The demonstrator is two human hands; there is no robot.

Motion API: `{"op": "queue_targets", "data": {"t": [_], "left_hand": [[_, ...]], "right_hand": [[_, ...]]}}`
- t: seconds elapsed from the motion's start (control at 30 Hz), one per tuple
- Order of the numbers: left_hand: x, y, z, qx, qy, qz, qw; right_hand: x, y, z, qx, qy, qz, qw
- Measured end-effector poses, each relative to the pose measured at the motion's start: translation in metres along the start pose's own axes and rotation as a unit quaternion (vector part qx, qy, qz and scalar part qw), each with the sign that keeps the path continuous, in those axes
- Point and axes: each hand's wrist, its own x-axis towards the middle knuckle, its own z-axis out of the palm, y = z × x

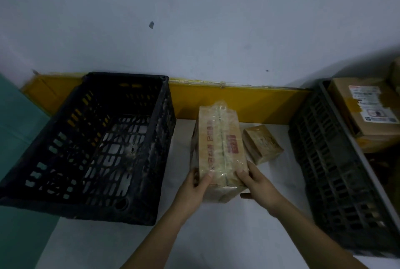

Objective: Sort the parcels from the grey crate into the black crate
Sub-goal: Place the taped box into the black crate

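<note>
In the middle of the frame both hands hold one taped cardboard parcel (219,145) by its near end. The left hand (194,188) grips the lower left corner, with the thumb lying on the top face and the fingers curled round the side. The right hand (258,184) grips the lower right corner in the same way, thumb on top and the other fingers under the box, so each grip is closed round the parcel. The parcel is wrapped in clear tape and has red print on its top. I cannot tell if its far end rests on the white tabletop (238,236) or is lifted.

Just beside it, to the right, a small cardboard parcel (262,146) lies on the tabletop. The black crate (151,182) stands at the left of the frame. The grey crate (337,173) stands at the right edge, and a labelled cardboard box (365,108) lies in its upper part. A yellow strip (238,104) runs along the foot of the wall (194,20) behind the crates.
</note>
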Motion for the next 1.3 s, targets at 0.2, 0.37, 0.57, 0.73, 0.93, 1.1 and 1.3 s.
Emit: {"op": "queue_targets", "data": {"t": [0.2,0.37,0.57,0.73,0.93,1.1,1.3], "left_hand": [[-0.005,0.006,0.01,-0.001,0.005,0.03,1.0],[-0.018,0.018,0.034,0.033,-0.059,0.074,0.995],[0.0,-0.014,0.028,0.152,-0.08,0.072,0.982],[0.021,-0.042,-0.004,0.113,-0.022,-0.03,0.993],[0.035,-0.068,-0.019,0.034,0.083,-0.078,0.993],[0.03,-0.063,-0.025,0.09,0.091,-0.064,0.99],[0.031,-0.07,-0.028,0.107,0.03,-0.108,0.988]], "right_hand": [[-0.006,-0.012,0.023,-0.225,0.143,-0.113,0.957],[-0.005,-0.019,-0.003,-0.336,0.135,-0.014,0.932],[0.018,-0.017,-0.041,-0.285,0.106,0.035,0.952],[0.016,-0.018,-0.054,-0.212,0.054,0.031,0.975],[0.021,0.021,-0.033,-0.125,0.037,0.084,0.988],[0.03,0.073,-0.008,-0.191,-0.01,0.065,0.979],[0.031,0.064,0.001,-0.161,0.006,0.058,0.985]]}}
